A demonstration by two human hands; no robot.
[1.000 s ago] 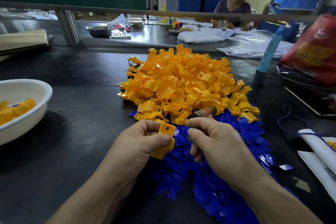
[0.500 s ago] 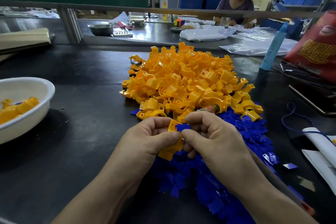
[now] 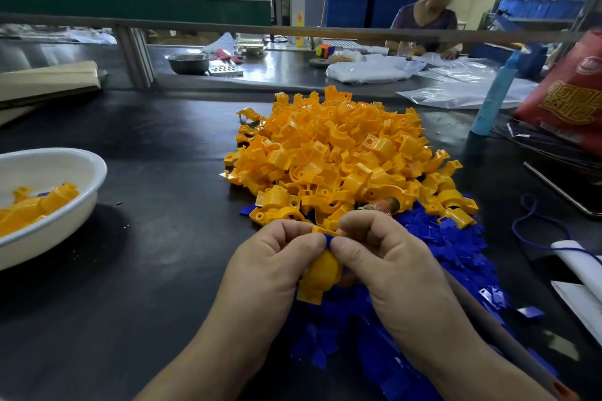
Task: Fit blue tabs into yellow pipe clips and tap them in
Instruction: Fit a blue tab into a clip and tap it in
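My left hand grips a yellow pipe clip, its curved back facing me. My right hand pinches a blue tab at the clip's top edge; only a sliver of the tab shows between the thumbs. A rod-like tool also runs through my right hand, its brown tip poking out past the fingers. Behind the hands lies a big heap of yellow clips. A spread of loose blue tabs lies under and to the right of my hands.
A white bowl with several yellow clips sits at the left. A blue bottle, a red bag and white paper stand at the right. A person sits at the far bench beyond a rail.
My hands have come together: the right hand brought the blue tab to the clip, and the clip has turned so its rounded back faces me.
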